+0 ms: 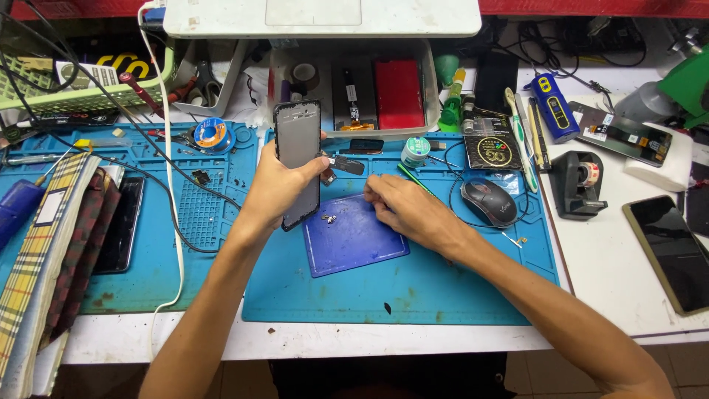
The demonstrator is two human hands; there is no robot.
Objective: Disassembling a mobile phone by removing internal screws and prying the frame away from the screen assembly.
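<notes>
On the blue repair mat (443, 295) we grasp the phone frame (298, 164) upright in our left hand (277, 185), long axis near-to-far, while our right hand (402, 207), fingers pinched together, rests just right of the small screws (329, 219).

Bright, even light falls from above on the whole surface (413, 336), and colours look saturated. Shadows are soft and short: a faint one lies under the right forearm, a darker one under the left hand (284, 185). The dark phone screen (672, 251) at the right edge shows a dull sheen, without harsh glare. The centre is sharp. Straight lines bow slightly toward the frame's edges, and the far corners look a little softer
</notes>
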